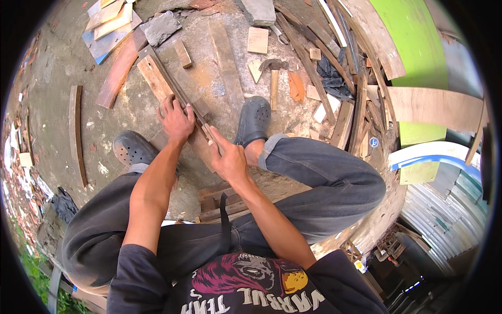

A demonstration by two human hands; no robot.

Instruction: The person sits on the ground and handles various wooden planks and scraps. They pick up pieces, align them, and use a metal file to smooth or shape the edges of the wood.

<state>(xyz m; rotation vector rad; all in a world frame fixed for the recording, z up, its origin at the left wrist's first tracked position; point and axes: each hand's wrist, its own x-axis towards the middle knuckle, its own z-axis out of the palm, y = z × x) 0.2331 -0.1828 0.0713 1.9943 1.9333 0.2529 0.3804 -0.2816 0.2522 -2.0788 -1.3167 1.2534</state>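
A brown wooden plank (152,76) lies slanted between my feet, with a long dark, narrow straight strip (166,75) along its right side. Over the plank's middle, my left hand (177,123) presses down, its fingers curled across the wood toward the strip. Lower on the same plank, my right hand (230,159) is closed in a pinch close to the strip's near end. A thin, pale tip shows at its fingers; most of what it holds is hidden. A hammer (274,64) rests on the ground beyond my right foot.
Grey clogs (253,119) flank the plank. Small wood offcuts (258,40) and stone chunks (161,28) lie ahead. A curved-looking board (77,136) lies at left. Stacked timber (360,112), a green panel (418,47) and corrugated metal sheets (434,222) crowd the right.
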